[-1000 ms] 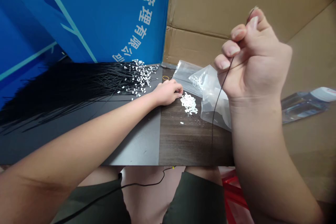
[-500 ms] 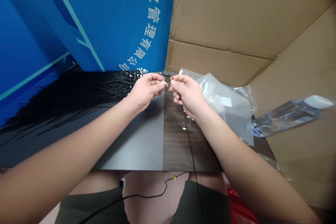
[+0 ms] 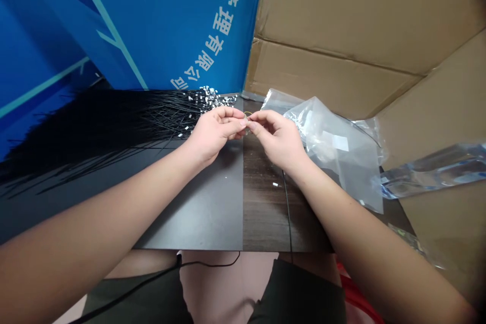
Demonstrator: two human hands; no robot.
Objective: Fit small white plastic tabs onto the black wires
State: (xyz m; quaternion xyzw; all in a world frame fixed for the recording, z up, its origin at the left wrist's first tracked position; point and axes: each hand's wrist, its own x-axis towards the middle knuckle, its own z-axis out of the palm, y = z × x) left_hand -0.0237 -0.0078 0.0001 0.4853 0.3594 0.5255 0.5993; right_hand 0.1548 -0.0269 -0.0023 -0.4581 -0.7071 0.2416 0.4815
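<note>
My left hand (image 3: 220, 134) and my right hand (image 3: 279, 136) meet over the table, fingertips pinched and almost touching. Between them a thin yellow loop (image 3: 247, 113) arches up, looking like a rubber band, with its ends hidden in the fingertips. A thin black cord (image 3: 287, 212) comes out from beneath my right hand and runs down over the table's front edge; I cannot tell whether the fingers hold it. Just beyond my left hand lies a big bundle of black cords (image 3: 114, 111), with small white tags (image 3: 212, 96) at its right end.
Clear plastic bags (image 3: 326, 136) lie to the right of my hands, and beside them a water bottle (image 3: 436, 169) tilts against the cardboard wall (image 3: 341, 15). A blue printed panel (image 3: 163, 20) stands behind the bundle. One white scrap (image 3: 275, 184) sits on the dark wooden tabletop (image 3: 261, 223).
My hands have come together, closing the small gap between the fingertips. The yellow loop now bows upward instead of lying level between them. The view has shifted slightly.
</note>
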